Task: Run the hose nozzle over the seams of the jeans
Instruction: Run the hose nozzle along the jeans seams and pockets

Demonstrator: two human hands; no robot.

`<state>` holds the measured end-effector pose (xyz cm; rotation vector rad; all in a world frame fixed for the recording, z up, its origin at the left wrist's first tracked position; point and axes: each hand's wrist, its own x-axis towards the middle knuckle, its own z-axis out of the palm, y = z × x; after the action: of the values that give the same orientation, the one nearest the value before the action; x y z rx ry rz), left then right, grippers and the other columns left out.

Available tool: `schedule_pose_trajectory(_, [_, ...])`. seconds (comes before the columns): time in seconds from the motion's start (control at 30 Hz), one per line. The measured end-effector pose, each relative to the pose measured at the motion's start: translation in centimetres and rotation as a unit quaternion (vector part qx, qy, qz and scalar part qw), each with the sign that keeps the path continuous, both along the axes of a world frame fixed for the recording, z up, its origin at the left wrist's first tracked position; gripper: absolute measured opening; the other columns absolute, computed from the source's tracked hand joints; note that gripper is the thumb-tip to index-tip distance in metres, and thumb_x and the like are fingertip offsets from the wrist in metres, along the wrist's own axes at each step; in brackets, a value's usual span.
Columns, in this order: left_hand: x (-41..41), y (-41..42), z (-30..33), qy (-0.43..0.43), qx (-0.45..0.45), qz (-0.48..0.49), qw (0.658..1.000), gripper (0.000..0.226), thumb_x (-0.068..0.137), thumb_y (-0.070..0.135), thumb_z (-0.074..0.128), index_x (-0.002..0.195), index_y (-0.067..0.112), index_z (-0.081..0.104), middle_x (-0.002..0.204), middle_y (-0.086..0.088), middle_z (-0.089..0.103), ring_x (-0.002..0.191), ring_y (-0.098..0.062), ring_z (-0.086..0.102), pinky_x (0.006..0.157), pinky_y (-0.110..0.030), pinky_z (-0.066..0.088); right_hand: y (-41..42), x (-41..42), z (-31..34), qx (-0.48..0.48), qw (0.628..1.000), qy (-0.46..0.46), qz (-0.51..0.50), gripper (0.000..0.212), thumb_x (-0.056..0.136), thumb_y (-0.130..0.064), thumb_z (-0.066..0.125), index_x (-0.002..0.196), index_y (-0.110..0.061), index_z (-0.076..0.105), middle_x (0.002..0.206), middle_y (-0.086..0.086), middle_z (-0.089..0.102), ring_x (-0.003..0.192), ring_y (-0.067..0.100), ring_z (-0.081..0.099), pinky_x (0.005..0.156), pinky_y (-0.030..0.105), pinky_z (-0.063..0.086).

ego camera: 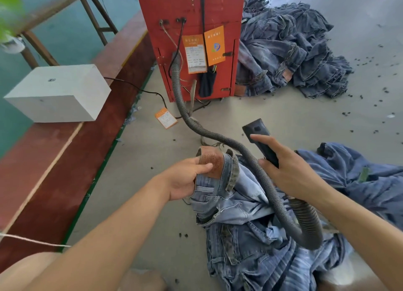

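Light-blue jeans (237,205) lie crumpled on the grey floor in front of me. My left hand (185,177) grips their waistband at the brown leather patch (212,159) and lifts it. My right hand (287,166) holds the black flat hose nozzle (259,135), which points up and away, above and to the right of the waistband and clear of the denim. The grey ribbed hose (220,138) runs from the red machine, crosses the jeans and loops back under my right wrist.
The red box machine (192,9) stands ahead with orange tags. A pile of dark jeans (290,48) lies to its right, more dark denim (370,181) at my right. A white block (58,92) sits on a red-brown ledge at left. Dark lint bits dot the floor.
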<state>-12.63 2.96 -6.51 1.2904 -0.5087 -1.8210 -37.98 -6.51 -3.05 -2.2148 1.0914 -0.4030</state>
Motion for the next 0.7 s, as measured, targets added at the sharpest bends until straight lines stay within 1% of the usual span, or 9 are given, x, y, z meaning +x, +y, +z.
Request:
schedule_pose_trajectory(0.13, [-0.8,-0.2,0.9,0.029,0.020,-0.050,0.998,0.035,0.111,0.020,0.043,0.140,0.008,0.059,0.135,-0.024,0.065,0.124,-0.040,0.064,0.104,-0.054,0.052,0.0,-0.8,-0.3,-0.002,1.000,0.001,-0.001,0.060,0.103,-0.022,0.060,0.142,-0.061,0.036,0.090,0.000,0.063,0.056,0.004,0.056,0.050,0.018,0.044])
schedule_pose_trajectory(0.2, [-1.0,-0.4,1.4,0.024,0.015,-0.074,0.997,0.037,0.107,0.017,0.049,0.139,0.002,0.059,0.137,-0.027,0.063,0.124,-0.039,0.064,0.104,-0.052,0.054,-0.1,-0.9,-0.3,-0.004,1.000,-0.003,-0.006,0.060,0.102,-0.025,0.061,0.141,-0.062,0.034,0.087,-0.002,0.063,0.056,0.001,0.058,0.048,0.016,0.043])
schedule_pose_trajectory(0.27, [-0.9,-0.5,1.9,-0.010,0.001,-0.066,0.998,0.033,0.102,0.004,0.052,0.134,-0.002,0.062,0.136,-0.030,0.062,0.114,-0.036,0.069,0.099,-0.047,0.058,-0.2,-0.9,-0.3,-0.009,1.000,-0.001,-0.011,0.060,0.101,-0.028,0.063,0.142,-0.062,0.033,0.081,-0.001,0.062,0.054,-0.001,0.057,0.046,0.015,0.042])
schedule_pose_trajectory(0.33, [-0.5,-0.4,2.1,-0.049,-0.011,-0.059,0.997,0.032,0.104,-0.002,0.047,0.131,0.002,0.064,0.133,-0.023,0.066,0.113,-0.031,0.070,0.100,-0.045,0.057,-0.3,-0.9,-0.2,-0.013,1.000,0.004,-0.015,0.060,0.100,-0.029,0.064,0.142,-0.060,0.034,0.077,-0.003,0.061,0.055,-0.003,0.058,0.045,0.014,0.041])
schedule_pose_trajectory(0.43, [0.3,0.2,2.3,-0.150,0.011,-0.121,0.981,0.031,0.110,0.010,0.044,0.134,0.016,0.063,0.130,-0.009,0.071,0.122,-0.027,0.067,0.107,-0.051,0.052,-0.4,-1.2,0.3,-0.015,1.000,0.010,-0.005,0.063,0.100,-0.031,0.066,0.140,-0.065,0.031,0.074,-0.009,0.061,0.058,-0.004,0.060,0.046,0.014,0.043])
schedule_pose_trajectory(0.5, [0.9,0.5,2.4,-0.178,0.055,-0.154,0.970,0.027,0.112,0.024,0.042,0.133,0.024,0.060,0.126,-0.004,0.074,0.116,-0.025,0.071,0.095,-0.051,0.058,-0.7,-1.6,0.8,-0.005,1.000,0.013,0.002,0.072,0.099,-0.037,0.068,0.145,-0.067,0.022,0.076,-0.013,0.062,0.055,-0.004,0.062,0.045,0.012,0.044])
schedule_pose_trajectory(0.57, [1.4,0.4,2.3,-0.179,0.085,-0.132,0.971,0.029,0.112,0.036,0.040,0.131,0.023,0.059,0.118,-0.003,0.077,0.105,-0.022,0.075,0.082,-0.046,0.063,-1.1,-2.4,1.3,0.017,0.999,0.028,-0.004,0.079,0.094,-0.046,0.071,0.151,-0.058,0.016,0.079,-0.014,0.065,0.055,-0.002,0.065,0.048,0.012,0.046])
schedule_pose_trajectory(0.63, [1.8,-0.1,1.8,-0.169,0.095,-0.074,0.978,0.035,0.110,0.042,0.043,0.127,0.020,0.063,0.111,-0.005,0.079,0.094,-0.020,0.077,0.077,-0.039,0.065,-1.6,-3.4,1.5,0.023,0.997,0.067,0.002,0.070,0.091,-0.053,0.070,0.147,-0.042,0.030,0.084,-0.013,0.069,0.063,-0.003,0.065,0.053,0.012,0.046])
schedule_pose_trajectory(0.7, [2.3,-0.6,1.4,-0.131,0.098,-0.014,0.986,0.044,0.107,0.047,0.049,0.128,0.014,0.067,0.110,-0.009,0.078,0.090,-0.021,0.077,0.073,-0.035,0.064,-1.7,-4.1,1.3,0.016,0.995,0.099,0.010,0.055,0.092,-0.054,0.068,0.136,-0.039,0.040,0.082,-0.010,0.070,0.067,-0.003,0.065,0.055,0.016,0.049])
